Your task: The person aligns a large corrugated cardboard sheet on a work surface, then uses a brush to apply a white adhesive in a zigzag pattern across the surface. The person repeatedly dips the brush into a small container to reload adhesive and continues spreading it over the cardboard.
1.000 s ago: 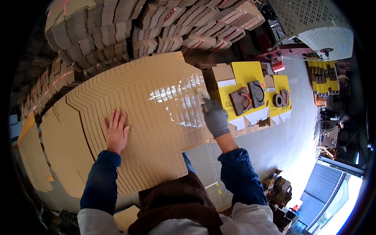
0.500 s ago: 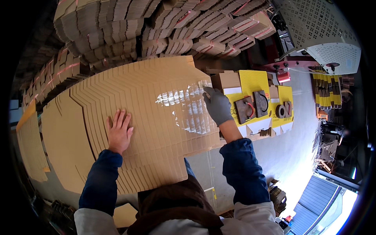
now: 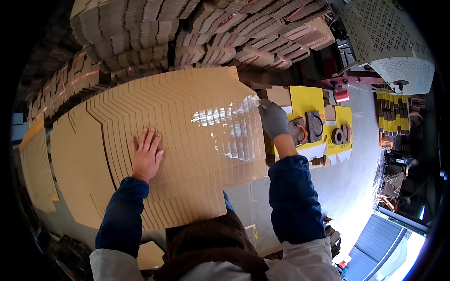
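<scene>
I'm watching the left hand (image 3: 147, 158) resting open on cardboard sheets (image 3: 183, 154) fanned before the person, the gloved right hand (image 3: 273, 118) gripping a pale-tipped tool (image 3: 256, 99) at their right end. I'm expecting light, stiff sheets, slick where glossy, best held by their plain outer edges.

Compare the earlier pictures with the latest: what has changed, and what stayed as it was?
The gloved right hand, with its pale-tipped tool, has moved away from the person, up the right edge of the glossy patch, and now partly hides a dark plate. Nothing was visibly grasped or released. The bare left hand stays flat on the cardboard sheets; the yellow cartons stay put.
</scene>
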The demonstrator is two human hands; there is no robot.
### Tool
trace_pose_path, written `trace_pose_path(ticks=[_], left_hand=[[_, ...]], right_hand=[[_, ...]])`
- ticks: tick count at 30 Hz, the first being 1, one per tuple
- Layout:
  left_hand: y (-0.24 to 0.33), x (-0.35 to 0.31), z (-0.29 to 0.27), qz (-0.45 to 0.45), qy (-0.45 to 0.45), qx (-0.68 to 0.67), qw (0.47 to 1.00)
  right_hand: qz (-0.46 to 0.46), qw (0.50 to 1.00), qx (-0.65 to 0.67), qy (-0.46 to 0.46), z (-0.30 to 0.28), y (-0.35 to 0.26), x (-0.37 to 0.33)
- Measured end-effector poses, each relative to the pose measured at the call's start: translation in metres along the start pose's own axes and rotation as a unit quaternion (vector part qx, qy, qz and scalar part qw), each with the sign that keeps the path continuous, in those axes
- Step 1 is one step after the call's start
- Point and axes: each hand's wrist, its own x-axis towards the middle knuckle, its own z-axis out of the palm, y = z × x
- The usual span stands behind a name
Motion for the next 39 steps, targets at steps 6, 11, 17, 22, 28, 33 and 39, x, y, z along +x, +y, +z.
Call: trace_pose_path(ticks=[6,11,17,22,28,33,39], left_hand=[[0.0,0.002,0.002,0.007,0.018,0.008,1.0],[-0.003,-0.002,0.004,0.008,0.031,0.006,0.999],[0.0,-0.001,0.007,0.01,0.03,0.012,0.999],[0.0,0.0,0.006,0.009,0.023,0.01,1.0],[0.001,-0.001,0.003,0.005,0.006,0.011,1.0],[0.001,0.0,0.005,0.007,0.004,0.01,1.0],[-0.003,-0.002,0.008,0.011,0.015,0.022,1.0]], right_hand=[[-0.024,0.998,0.06,0.016,0.004,0.01,-0.019],[0.015,0.996,0.091,0.022,-0.006,0.01,-0.034],[0.042,0.991,0.117,0.054,-0.009,0.027,-0.058],[0.062,0.992,0.113,0.013,-0.007,0.018,-0.079],[0.068,0.989,0.134,0.017,-0.005,0.015,-0.108],[0.082,0.987,0.134,0.019,-0.003,0.021,-0.128],[0.086,0.983,0.157,0.048,-0.01,0.023,-0.146]])
